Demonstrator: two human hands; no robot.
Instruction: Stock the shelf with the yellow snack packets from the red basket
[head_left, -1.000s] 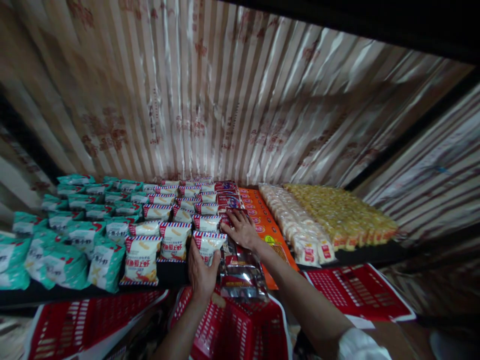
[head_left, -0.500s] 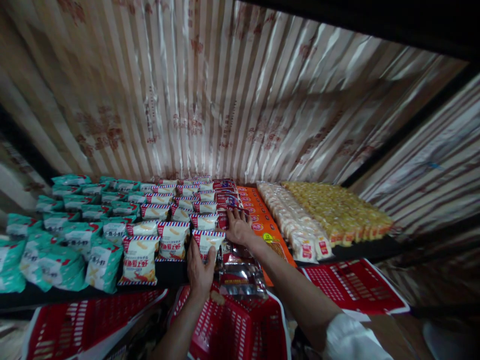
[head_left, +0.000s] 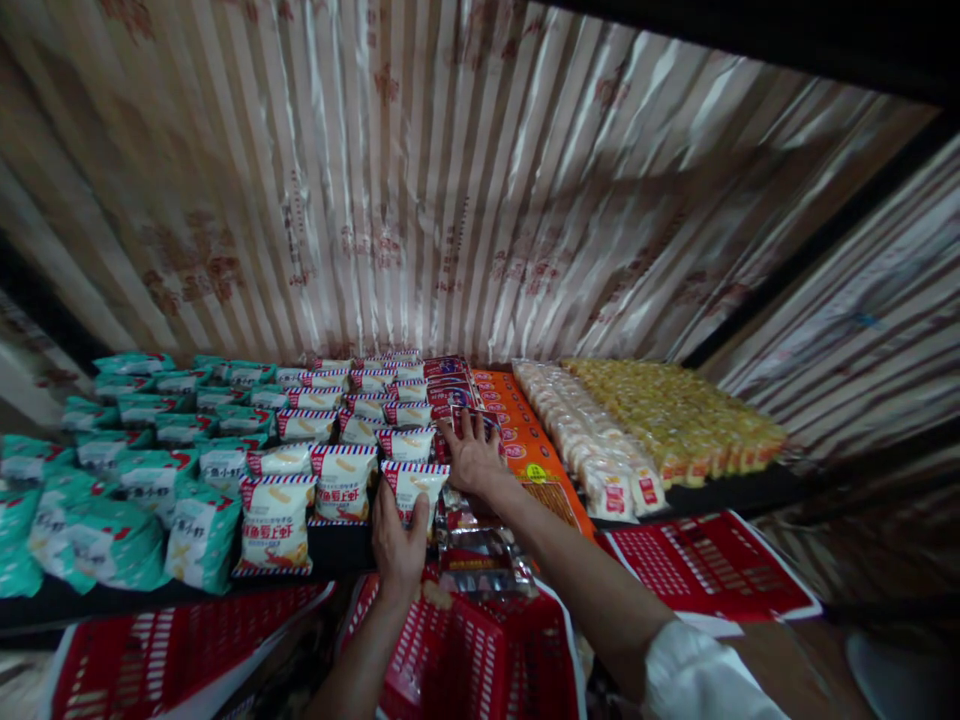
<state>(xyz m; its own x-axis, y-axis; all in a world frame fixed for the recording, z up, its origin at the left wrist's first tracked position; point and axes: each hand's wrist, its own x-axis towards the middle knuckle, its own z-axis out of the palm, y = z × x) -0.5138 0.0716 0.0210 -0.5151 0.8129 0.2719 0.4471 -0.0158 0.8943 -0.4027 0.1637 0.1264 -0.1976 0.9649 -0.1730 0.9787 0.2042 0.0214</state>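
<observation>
My left hand (head_left: 400,540) is wrapped around the lower part of a small white snack bag (head_left: 409,487) with a red-and-blue striped top, at the front of its row. Its fingers lie along the bag's left side and the thumb is on the right. My right hand (head_left: 474,458) lies flat, fingers spread, on a row of dark red packets (head_left: 442,372) just right of the white bags. More of these packets (head_left: 484,560), shiny and dark, extend below the right wrist to the shelf's front. The packets directly under the palm are hidden.
Teal snack bags (head_left: 146,470) fill the shelf's left side. Orange packets (head_left: 536,455), clear-wrapped pale items (head_left: 592,450) and yellow packs (head_left: 675,420) stand to the right. Red baskets (head_left: 450,650) sit below the black shelf edge (head_left: 341,550). Striped sheeting (head_left: 337,200) hangs behind.
My right hand has shifted slightly left over the dark red packets, its fingers still spread. The left hand stays at the same white bag. The view has moved a little.
</observation>
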